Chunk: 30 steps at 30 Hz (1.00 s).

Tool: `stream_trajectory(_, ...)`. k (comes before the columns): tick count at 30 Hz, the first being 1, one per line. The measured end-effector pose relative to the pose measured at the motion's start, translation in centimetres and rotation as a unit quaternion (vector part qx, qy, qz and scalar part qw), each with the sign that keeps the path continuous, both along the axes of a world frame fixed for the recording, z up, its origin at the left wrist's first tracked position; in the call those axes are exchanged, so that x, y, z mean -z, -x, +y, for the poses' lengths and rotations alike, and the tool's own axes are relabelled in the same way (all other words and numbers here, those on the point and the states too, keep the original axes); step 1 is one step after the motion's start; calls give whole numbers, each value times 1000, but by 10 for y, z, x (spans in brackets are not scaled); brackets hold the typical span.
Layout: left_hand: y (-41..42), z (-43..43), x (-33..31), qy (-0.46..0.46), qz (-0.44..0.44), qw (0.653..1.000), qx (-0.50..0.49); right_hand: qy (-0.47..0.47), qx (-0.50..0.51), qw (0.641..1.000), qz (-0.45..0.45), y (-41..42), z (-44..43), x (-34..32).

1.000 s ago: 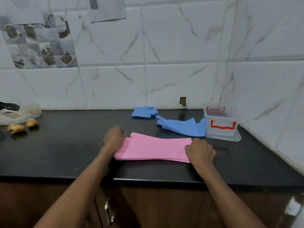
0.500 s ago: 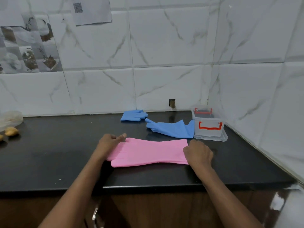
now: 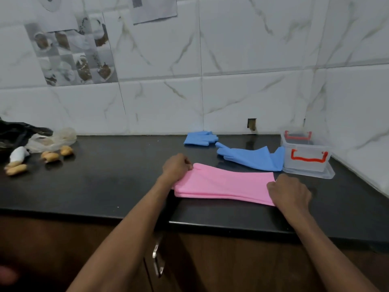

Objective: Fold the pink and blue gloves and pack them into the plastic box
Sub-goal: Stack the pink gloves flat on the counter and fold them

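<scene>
The pink gloves (image 3: 223, 184) lie flat on the black table (image 3: 105, 182), near its front edge. They look like one on top of the other, because thin layers show along the near side. The person's left hand (image 3: 176, 167) is at the finger end of the pink gloves. Its grip is narrow, with curled fingers pinching that end. The right hand (image 3: 289, 191) is at the other end, the cuff end. Its fingers are curled too and they hold the cuff edge.

Behind the pink gloves lies a long blue glove (image 3: 250, 158). Its cuff touches the clear plastic box (image 3: 305, 159), which has red handles. The box stands open at the right, close to the wall corner, on a flat clear lid (image 3: 330, 175). A second blue glove (image 3: 200, 138) lies folded small at the back, by the tiled wall.

Far to the left are a crumpled clear bag (image 3: 54, 140) and some small light brown lumps (image 3: 50, 155). Under the table is a brown cupboard with a shiny handle (image 3: 156, 258).
</scene>
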<state>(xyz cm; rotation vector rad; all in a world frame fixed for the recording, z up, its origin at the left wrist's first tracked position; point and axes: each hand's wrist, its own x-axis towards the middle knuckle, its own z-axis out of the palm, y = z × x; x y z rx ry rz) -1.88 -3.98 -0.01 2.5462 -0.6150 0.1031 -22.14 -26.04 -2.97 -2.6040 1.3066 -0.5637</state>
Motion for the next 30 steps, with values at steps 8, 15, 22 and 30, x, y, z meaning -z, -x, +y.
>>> stream_trajectory(8, 0, -5, -11, -70, -69, 995, 26, 2, -12, 1000, -28, 2, -5, 6)
stream_trajectory(15, -2, 8, 26, 36, -111, 989, -87, -3, 4, 999, -43, 2, -1, 8)
stream_trajectory(22, 7, 12, 17, -45, -20, 995, -87, -129, -83, 987, -36, -17, -18, -3)
stream_trajectory(30, 18, 6, 0, -20, 3, 996, -88, -162, -67, 975, -137, -14, -38, -4)
